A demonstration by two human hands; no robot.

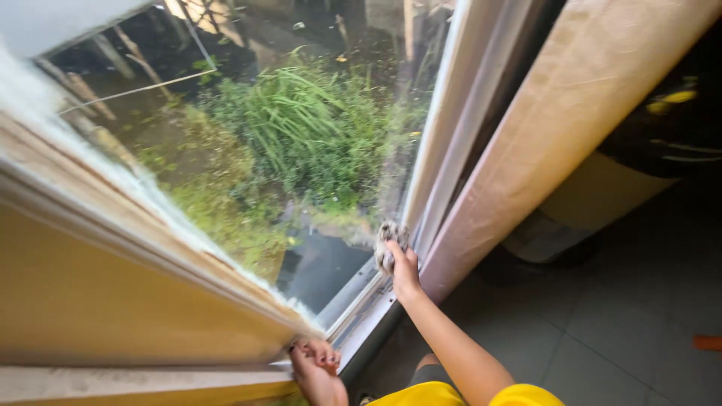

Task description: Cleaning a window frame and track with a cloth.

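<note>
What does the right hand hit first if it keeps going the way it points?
The right hand points up along the window glass, pressing a rag near the frame. Straight on looks like more glass beside that frame; nothing else shows in the line, though depth is unclear.

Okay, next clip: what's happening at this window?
A person presses a crumpled grey cloth against the lower corner of the window pane with the right hand. The left hand grips the edge of the yellow window frame below. A beige curtain hangs beside the pane.
</note>
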